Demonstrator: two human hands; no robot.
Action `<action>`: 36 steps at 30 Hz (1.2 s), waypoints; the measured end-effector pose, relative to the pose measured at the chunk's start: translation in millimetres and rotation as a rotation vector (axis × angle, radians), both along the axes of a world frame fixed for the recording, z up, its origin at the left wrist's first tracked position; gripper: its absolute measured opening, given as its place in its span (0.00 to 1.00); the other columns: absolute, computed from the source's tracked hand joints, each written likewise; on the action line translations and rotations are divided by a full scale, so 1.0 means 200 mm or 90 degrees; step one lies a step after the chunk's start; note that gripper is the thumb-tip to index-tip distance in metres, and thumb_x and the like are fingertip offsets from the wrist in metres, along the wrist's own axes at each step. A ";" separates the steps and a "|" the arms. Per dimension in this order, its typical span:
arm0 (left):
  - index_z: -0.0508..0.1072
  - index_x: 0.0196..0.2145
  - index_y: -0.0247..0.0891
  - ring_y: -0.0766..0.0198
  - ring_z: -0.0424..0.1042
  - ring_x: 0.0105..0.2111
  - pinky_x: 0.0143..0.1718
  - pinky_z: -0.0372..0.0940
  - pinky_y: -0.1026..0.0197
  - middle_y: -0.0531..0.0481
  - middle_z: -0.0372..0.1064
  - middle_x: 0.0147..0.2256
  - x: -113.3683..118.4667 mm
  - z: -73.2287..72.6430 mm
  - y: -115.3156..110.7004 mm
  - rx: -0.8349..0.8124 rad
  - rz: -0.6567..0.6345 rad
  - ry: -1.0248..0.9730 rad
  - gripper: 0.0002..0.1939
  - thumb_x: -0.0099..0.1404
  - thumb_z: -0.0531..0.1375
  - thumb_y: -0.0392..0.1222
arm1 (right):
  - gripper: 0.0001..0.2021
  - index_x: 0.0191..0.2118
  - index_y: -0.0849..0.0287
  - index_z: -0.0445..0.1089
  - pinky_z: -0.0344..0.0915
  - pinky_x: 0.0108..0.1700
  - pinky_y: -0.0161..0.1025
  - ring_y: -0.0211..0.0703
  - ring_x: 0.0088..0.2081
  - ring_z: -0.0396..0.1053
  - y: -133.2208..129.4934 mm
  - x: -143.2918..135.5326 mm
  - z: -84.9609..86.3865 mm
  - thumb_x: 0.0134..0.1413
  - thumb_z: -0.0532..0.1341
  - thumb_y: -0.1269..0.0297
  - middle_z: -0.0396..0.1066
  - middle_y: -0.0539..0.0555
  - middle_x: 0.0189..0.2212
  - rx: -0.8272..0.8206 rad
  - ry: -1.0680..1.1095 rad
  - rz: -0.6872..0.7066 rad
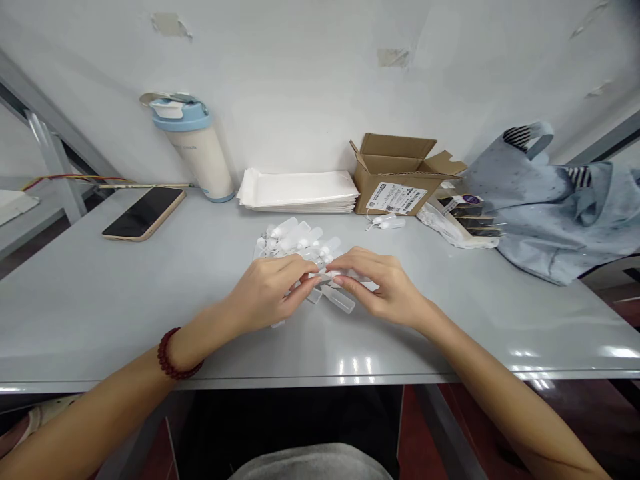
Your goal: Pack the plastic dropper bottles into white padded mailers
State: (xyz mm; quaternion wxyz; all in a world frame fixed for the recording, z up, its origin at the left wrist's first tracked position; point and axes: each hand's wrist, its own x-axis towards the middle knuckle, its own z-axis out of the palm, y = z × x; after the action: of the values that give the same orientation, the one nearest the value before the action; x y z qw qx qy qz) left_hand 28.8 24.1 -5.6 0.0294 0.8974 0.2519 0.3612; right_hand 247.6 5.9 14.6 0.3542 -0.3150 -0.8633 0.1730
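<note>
While the hands (273,288) narrowly pinch a small white piece (330,274), clear vials (286,228) heaped just beyond, one between.

- Likely a workshop's packing or assembly station
- Centre: glossy grey bench (150,287), heaped small plastic pieces (286,228)
- Upper right of centre: labelled carton (395,193)
- Upper left: metal frame (53,150)

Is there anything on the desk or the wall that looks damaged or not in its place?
The wall looks damaged: rough beige patches break its pale surface. On the desk, two small bottles lie by the box, apart from the pile, perhaps deliberately. I see no spill.
</note>
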 end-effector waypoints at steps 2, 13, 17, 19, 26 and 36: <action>0.72 0.36 0.34 0.69 0.64 0.22 0.25 0.59 0.67 0.53 0.68 0.24 0.00 0.00 0.00 -0.006 -0.003 -0.007 0.06 0.68 0.55 0.34 | 0.08 0.44 0.60 0.71 0.68 0.39 0.39 0.41 0.36 0.70 0.00 0.00 0.00 0.62 0.57 0.70 0.75 0.55 0.35 -0.006 -0.001 -0.014; 0.71 0.31 0.34 0.72 0.62 0.21 0.23 0.58 0.69 0.55 0.67 0.23 0.00 0.06 -0.01 -0.094 0.034 -0.082 0.06 0.66 0.56 0.32 | 0.10 0.44 0.65 0.72 0.63 0.27 0.33 0.35 0.26 0.65 0.02 0.04 0.00 0.61 0.60 0.64 0.75 0.55 0.33 -0.028 0.019 -0.087; 0.71 0.30 0.34 0.72 0.62 0.20 0.22 0.58 0.70 0.56 0.65 0.21 0.01 0.07 -0.02 -0.141 0.018 -0.088 0.07 0.66 0.56 0.33 | 0.10 0.44 0.64 0.72 0.62 0.28 0.34 0.36 0.27 0.66 0.03 0.04 0.00 0.63 0.57 0.65 0.74 0.55 0.32 -0.034 0.007 -0.077; 0.71 0.30 0.34 0.72 0.62 0.20 0.23 0.59 0.69 0.56 0.66 0.21 0.01 0.07 -0.02 -0.155 0.008 -0.084 0.07 0.66 0.56 0.34 | 0.09 0.43 0.63 0.71 0.62 0.28 0.34 0.37 0.27 0.66 0.02 0.04 -0.01 0.63 0.57 0.64 0.73 0.54 0.31 -0.037 0.001 -0.073; 0.71 0.30 0.35 0.71 0.61 0.21 0.24 0.59 0.68 0.56 0.64 0.21 0.02 0.05 -0.03 -0.168 -0.007 -0.075 0.07 0.66 0.55 0.34 | 0.08 0.42 0.61 0.71 0.63 0.30 0.35 0.37 0.27 0.66 0.03 0.04 -0.02 0.63 0.57 0.64 0.72 0.52 0.29 -0.041 0.000 -0.063; 0.70 0.30 0.35 0.71 0.61 0.20 0.23 0.59 0.68 0.56 0.65 0.21 0.02 0.04 -0.03 -0.159 -0.016 -0.076 0.08 0.66 0.54 0.34 | 0.08 0.42 0.62 0.71 0.63 0.29 0.34 0.36 0.26 0.65 0.02 0.03 -0.03 0.63 0.57 0.64 0.72 0.53 0.29 -0.042 -0.004 -0.055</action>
State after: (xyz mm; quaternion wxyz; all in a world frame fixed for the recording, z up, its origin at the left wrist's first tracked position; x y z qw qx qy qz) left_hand 31.9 17.1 1.8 0.1605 0.8666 0.2815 0.3795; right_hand 254.1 10.5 8.6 0.3482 -0.3637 -0.8440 0.1850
